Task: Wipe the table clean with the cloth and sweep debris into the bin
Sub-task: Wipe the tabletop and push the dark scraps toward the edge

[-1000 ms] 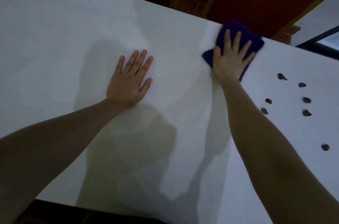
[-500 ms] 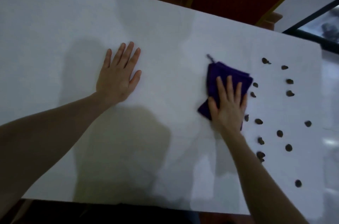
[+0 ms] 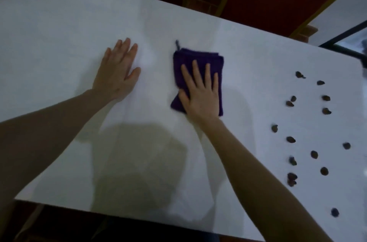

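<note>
Pressing flat with straight fingers, the right hand [image 3: 200, 93] holds the folded purple cloth [image 3: 195, 63] against the white table [image 3: 59, 33], pinching nothing. Left of it, the left hand [image 3: 118, 71] rests open, braced on bare tabletop. Well to the right lie scattered dark bits of debris [image 3: 291, 139]. Wiping seems underway; next calls for sweeping rightward toward them. No bin shows.

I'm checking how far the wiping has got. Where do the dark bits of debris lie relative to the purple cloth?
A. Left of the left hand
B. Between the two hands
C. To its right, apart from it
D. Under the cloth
C: the debris lies scattered well right of the cloth, with bare table between them.
</note>
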Available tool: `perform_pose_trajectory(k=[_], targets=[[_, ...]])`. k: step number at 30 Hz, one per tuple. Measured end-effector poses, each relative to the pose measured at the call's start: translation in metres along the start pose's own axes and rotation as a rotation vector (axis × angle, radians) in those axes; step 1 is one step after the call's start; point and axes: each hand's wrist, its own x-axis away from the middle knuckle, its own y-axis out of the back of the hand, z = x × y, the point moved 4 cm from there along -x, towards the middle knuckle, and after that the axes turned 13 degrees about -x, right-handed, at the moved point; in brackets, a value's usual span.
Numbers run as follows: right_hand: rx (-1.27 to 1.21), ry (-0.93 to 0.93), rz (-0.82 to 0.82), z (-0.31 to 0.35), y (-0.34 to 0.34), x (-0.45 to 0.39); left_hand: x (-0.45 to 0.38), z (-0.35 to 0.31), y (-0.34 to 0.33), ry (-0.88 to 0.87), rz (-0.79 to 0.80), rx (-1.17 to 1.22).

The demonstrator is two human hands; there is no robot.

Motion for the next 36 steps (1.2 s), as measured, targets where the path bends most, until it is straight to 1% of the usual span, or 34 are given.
perform_pose_trajectory(k=[1,3,4,6,9,11,13,15,17,19,22,26,28,29,32,34,36], targets=[[0.004,0.058,0.032,0.006,-0.005,0.015,0.002,0.015,-0.001,0.042,-0.006,-0.032],[-0.001,0.106,0.062,-0.003,-0.006,0.036,0.01,0.044,-0.003,0.109,-0.015,-0.088],[-0.003,0.1,0.061,-0.014,-0.002,0.039,0.015,0.057,-0.003,0.132,-0.011,-0.11],[0.004,0.022,0.029,-0.042,0.012,0.03,0.026,0.075,-0.008,0.156,0.001,-0.153],[0.018,-0.178,-0.029,-0.066,0.03,-0.019,0.034,0.08,-0.015,0.147,-0.011,-0.185],[0.005,-0.263,-0.071,-0.062,0.034,-0.063,0.035,0.08,-0.017,0.149,-0.02,-0.202],[-0.023,-0.292,-0.081,-0.044,0.031,-0.11,0.034,0.081,-0.017,0.154,-0.026,-0.21],[-0.017,-0.282,-0.079,-0.018,0.025,-0.151,0.032,0.082,-0.017,0.154,-0.041,-0.219],[-0.006,-0.236,-0.043,0.017,0.015,-0.189,0.032,0.082,-0.017,0.16,-0.044,-0.223],[0.008,-0.136,0.004,0.059,0.001,-0.216,0.032,0.081,-0.017,0.166,-0.045,-0.225],[0.042,0.044,0.075,0.109,-0.017,-0.22,0.033,0.078,-0.017,0.162,-0.045,-0.209],[0.098,0.309,0.153,0.123,-0.03,-0.164,0.032,0.076,-0.015,0.162,-0.035,-0.204],[0.071,0.377,0.203,0.11,-0.031,-0.12,0.031,0.077,-0.014,0.156,-0.031,-0.195],[0.059,0.384,0.22,0.099,-0.028,-0.099,0.031,0.077,-0.014,0.154,-0.031,-0.195],[0.049,0.3,0.194,0.042,-0.009,-0.056,0.031,0.078,-0.015,0.156,-0.038,-0.186],[0.067,0.15,0.125,0.005,0.01,-0.059,0.033,0.079,-0.016,0.16,-0.035,-0.188],[0.066,-0.011,0.071,-0.015,0.024,-0.083,0.035,0.08,-0.018,0.159,-0.025,-0.196]])
